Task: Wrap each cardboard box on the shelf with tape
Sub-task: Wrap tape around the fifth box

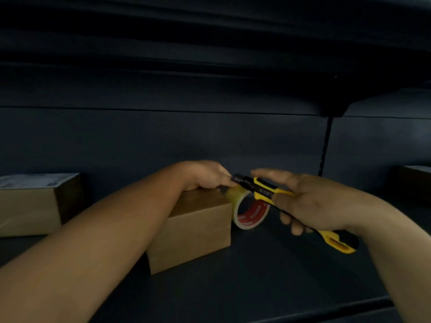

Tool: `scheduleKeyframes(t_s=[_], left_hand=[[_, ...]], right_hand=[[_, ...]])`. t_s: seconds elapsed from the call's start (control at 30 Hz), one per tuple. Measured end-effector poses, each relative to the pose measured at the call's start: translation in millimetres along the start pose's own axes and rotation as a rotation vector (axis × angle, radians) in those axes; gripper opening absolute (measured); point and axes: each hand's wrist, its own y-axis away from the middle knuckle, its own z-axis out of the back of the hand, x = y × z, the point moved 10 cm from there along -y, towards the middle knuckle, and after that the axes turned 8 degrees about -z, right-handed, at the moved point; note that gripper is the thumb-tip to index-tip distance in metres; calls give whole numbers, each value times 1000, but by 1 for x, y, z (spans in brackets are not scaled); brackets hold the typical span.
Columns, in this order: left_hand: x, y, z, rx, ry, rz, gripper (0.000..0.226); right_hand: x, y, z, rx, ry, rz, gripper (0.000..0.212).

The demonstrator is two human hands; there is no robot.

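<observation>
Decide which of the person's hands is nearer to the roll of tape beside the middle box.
Left. The left hand rests on the middle box, fingertips at the tape roll. The right hand grips a yellow utility knife just right of the roll, seemingly apart.

The left hand [205, 174] rested on a brown box [198, 231] on the dark shelf [268, 283]. The right hand [310, 203] held a yellow knife [263, 190] — its tip by the tape roll [250, 212] beside the box.

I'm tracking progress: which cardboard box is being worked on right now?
The plain brown cardboard box in the middle, under the left hand; the white-labelled cardboard box at left sits untouched.
</observation>
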Motion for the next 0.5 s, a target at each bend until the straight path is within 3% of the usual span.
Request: scheduleKeyframes(t_s=[0.23,0.5], left_hand=[[-5,0,-4,17,69,-28,37],[-10,2,-5,13,43,-73,30]], right_hand=[[6,7,3,-39,277,-84,67],[10,4,-8,7,471,-117,83]])
